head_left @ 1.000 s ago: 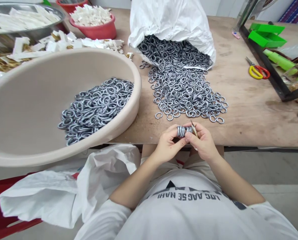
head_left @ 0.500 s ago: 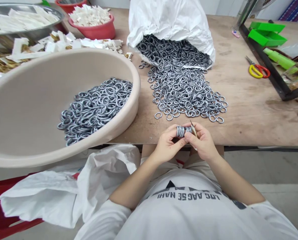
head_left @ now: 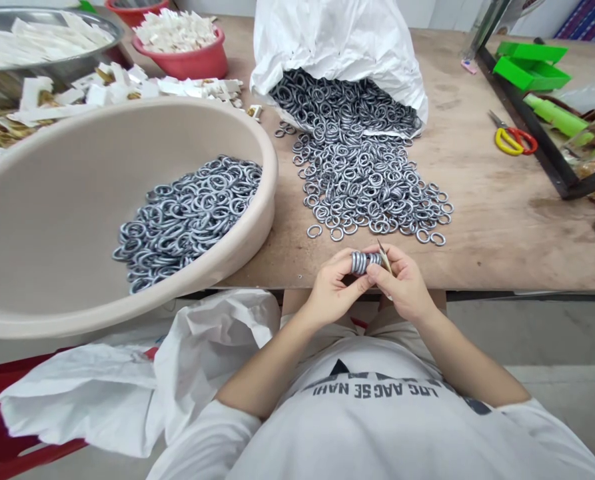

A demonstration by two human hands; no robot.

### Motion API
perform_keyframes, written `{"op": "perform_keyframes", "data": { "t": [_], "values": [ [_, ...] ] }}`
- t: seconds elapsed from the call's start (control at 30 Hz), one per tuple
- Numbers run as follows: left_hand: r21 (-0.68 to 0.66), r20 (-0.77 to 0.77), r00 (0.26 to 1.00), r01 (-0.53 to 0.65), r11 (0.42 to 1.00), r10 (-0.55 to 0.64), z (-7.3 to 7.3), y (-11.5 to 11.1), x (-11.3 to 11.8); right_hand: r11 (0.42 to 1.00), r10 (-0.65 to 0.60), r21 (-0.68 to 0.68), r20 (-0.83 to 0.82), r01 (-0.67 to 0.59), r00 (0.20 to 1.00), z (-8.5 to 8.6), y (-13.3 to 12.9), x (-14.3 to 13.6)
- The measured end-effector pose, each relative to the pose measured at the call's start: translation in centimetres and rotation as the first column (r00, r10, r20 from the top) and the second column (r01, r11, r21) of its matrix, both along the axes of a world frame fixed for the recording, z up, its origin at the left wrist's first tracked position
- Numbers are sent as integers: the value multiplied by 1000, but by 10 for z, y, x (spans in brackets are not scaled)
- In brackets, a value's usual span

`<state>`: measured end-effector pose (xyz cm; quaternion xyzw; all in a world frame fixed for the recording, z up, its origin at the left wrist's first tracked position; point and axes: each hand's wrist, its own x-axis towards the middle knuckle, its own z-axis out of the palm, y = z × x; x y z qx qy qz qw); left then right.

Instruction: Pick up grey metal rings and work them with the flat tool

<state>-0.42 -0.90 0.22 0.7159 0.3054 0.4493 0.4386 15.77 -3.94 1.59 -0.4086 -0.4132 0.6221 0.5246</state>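
Note:
Just in front of the table's near edge, both hands meet around a short row of grey metal rings [head_left: 359, 263]. My left hand [head_left: 336, 288] is closed on the row from the left, thumb below and fingers behind. My right hand [head_left: 408, 291] is closed at the row's right end, its thumb and fingers pinching a thin, pointed blade [head_left: 384, 257] whose tip points up and away. Fingers cover the rest of the blade, so its kind is unclear. A spread pile of loose grey rings [head_left: 364, 183] lies beyond the hands.
Rings spill from a white sack [head_left: 334, 40]. At left, a large beige basin [head_left: 268, 193] holds more rings. Behind it are white pieces [head_left: 97, 93], a red bowl [head_left: 197, 61] and a steel bowl [head_left: 114, 40]. Scissors [head_left: 514, 141] lie right, near a dark metal frame [head_left: 532, 123].
The hands, rings and blade keep nearly the same pose. The blade may be turned slightly. The whole scene has shifted a little left with the camera.

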Motion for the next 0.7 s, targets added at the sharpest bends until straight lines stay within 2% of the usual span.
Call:
{"op": "perform_keyframes", "data": {
  "t": [0.23,0.33,0.5,0.7],
  "values": [
    [2,-10,1000,-13,1000,13,-2,1,0,1000,4,-7,-5,-4,1000,-1,1,0],
    [-14,-2,998,-60,998,60,-5,1,1,1000,2,4,14,-3,1000,-2,2,-1],
    [-79,94,982,-155,985,162,-8,-2,4,995,-94,28,-37,95,995,-2,1,3],
    [18,66,993,-96,995,95,-6,0,3,998,-57,-9,-1,57,998,-1,4,4]
  ]
}}
